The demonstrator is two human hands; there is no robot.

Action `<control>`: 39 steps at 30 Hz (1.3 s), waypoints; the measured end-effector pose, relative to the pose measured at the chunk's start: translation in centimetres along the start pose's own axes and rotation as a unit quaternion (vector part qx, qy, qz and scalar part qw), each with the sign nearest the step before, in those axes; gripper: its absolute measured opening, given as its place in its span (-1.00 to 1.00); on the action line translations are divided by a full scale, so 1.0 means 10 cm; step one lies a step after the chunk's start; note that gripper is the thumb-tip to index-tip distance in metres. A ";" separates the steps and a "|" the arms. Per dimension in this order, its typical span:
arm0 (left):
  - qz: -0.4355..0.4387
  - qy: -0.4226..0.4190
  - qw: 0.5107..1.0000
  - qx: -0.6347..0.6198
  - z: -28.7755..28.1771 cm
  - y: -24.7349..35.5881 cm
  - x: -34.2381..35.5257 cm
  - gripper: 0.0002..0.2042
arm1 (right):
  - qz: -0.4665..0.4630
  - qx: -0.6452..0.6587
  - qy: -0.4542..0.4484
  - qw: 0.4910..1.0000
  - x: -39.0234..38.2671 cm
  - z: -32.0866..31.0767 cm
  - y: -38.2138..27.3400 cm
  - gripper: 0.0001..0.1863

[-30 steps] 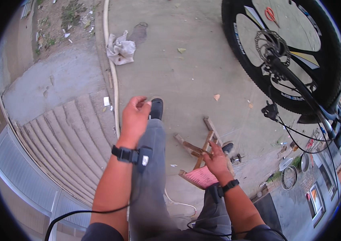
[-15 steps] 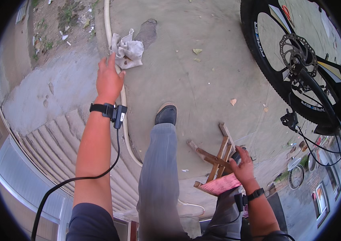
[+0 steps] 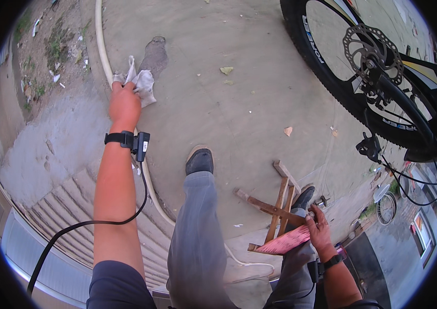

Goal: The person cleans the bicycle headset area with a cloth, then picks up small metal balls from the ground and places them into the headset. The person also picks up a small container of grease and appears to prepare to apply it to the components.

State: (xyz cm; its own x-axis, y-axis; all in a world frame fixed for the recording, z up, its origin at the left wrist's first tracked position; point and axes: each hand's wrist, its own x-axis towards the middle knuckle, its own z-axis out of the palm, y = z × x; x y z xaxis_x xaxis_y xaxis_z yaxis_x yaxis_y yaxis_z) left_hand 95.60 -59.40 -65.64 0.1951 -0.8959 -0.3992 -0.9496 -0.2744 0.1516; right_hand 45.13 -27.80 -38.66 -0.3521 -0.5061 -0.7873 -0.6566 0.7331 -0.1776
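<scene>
My left hand (image 3: 124,105) reaches down beside the hose, its fingers closed on a crumpled off-white cloth (image 3: 144,90) lying on the concrete. At lower right, my right hand (image 3: 319,229) is beside a small wooden folding stool (image 3: 272,208) with a pink woven seat (image 3: 285,241). Its fingers are curled around something small that I cannot make out, close to my knee. My left shoe (image 3: 199,162) stands on the concrete between my hands.
A bicycle wheel (image 3: 303,36) with a disc rotor fills the upper right, with cables hanging below it. A pale hose (image 3: 100,36) runs down the left side. Grooved concrete (image 3: 61,206) and a weedy dirt strip (image 3: 54,51) lie left. Loose wheels and a building are at far right.
My left hand has moved left and forward onto the cloth and closed on it. My right hand has shifted right and down, its fingers more curled.
</scene>
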 end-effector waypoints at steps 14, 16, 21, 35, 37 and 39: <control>-0.112 -0.048 0.900 -0.419 -0.88 0.03 -0.88 -0.75 | -0.077 0.024 -0.013 0.997 -0.28 -0.08 0.61 -0.45; -0.129 -0.061 0.893 -0.426 -1.09 0.20 -1.28 -0.77 | -0.080 0.025 -0.025 0.996 -0.25 -0.08 0.80 -0.43; -0.181 -0.087 0.850 -0.486 -1.46 0.64 -2.34 -0.80 | -0.066 0.033 -0.076 0.994 -0.06 -0.04 1.16 -0.37; -0.176 -0.178 0.790 -0.560 -1.87 1.91 -3.90 -0.84 | -0.187 -0.051 -0.024 0.981 -0.68 -0.29 0.59 -0.30; -0.156 -0.187 0.788 -0.565 -1.94 2.11 -3.99 -0.84 | -0.185 -0.050 -0.015 0.981 -0.69 -0.47 0.66 -0.30; -0.148 -0.188 0.787 -0.568 -2.06 2.31 -4.11 -0.84 | -0.187 -0.043 -0.011 0.981 -0.72 -0.63 0.71 -0.29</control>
State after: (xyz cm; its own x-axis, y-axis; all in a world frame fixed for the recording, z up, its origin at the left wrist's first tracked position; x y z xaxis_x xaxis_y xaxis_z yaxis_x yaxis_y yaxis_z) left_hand 70.70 -36.15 -27.15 0.0777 -0.6261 -0.7759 -0.0017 -0.7783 0.6279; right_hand 38.81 -21.76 -30.52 -0.0617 -0.7222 -0.6889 -0.7913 0.4561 -0.4073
